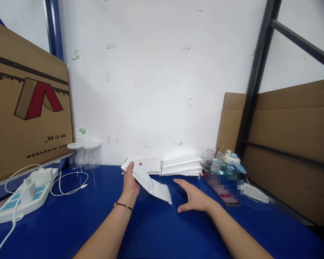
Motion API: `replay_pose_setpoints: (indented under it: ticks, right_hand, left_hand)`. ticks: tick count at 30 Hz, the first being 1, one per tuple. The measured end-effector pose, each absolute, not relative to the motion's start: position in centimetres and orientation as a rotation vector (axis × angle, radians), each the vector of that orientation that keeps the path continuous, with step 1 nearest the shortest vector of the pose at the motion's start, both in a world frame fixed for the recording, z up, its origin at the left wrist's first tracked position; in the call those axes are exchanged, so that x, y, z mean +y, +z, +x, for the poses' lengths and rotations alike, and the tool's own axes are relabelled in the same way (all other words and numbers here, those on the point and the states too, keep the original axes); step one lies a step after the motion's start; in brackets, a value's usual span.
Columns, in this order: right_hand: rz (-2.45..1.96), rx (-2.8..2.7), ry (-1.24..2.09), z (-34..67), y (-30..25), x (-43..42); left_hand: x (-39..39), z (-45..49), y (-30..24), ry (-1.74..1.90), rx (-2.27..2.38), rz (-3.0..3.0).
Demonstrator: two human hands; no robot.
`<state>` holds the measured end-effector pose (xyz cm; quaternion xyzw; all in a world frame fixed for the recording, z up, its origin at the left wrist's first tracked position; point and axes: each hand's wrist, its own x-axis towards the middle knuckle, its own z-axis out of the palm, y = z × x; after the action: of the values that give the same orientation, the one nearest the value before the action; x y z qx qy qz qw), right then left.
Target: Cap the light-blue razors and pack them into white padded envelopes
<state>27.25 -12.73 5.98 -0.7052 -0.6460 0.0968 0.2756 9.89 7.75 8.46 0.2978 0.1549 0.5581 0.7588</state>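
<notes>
My left hand (131,180) grips a flat white packet (153,186) at its left end, with the thumb on top. The packet slants down to the right above the blue table (156,230), and its free end bends a little. Just right of that end, my right hand (191,196) is open, thumb and fingers apart, touching nothing. Behind the hands, against the wall, lie a stack of white packets (182,166) and more white packets (151,165) to its left, partly hidden by the held one.
At left are a power strip (47,190) with plugs, a white cable (70,193) and clear jars (91,156) with white lids. To the right lie a phone (226,194), a blue-lidded bottle (232,163) and a coiled white cable (255,193). Cardboard (294,144) flanks the table.
</notes>
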Motion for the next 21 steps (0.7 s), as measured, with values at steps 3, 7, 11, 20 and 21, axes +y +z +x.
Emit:
replay_pose_setpoints:
  ticks: [3,7,11,20,21]
  right_hand:
    - [-1.932,-1.663,0.387,27.7,5.2,-12.5]
    - [-1.953,-1.63,0.472,27.0,4.3,-11.7]
    - [-1.938,-1.637,0.437,26.0,3.7,-10.6]
    - [-1.903,-1.729,0.102,24.1,4.3,-8.9]
    - [-1.907,-1.743,0.08,24.0,4.3,-8.9]
  left_hand:
    - [7.3,9.3,9.4,1.239,0.241,0.666]
    - [6.6,8.8,10.2,1.217,0.196,0.714]
    - [5.9,8.5,10.8,1.195,0.161,0.768]
    - [5.5,7.3,12.4,1.19,0.095,0.857]
    - [5.7,7.0,12.8,1.194,0.094,0.87]
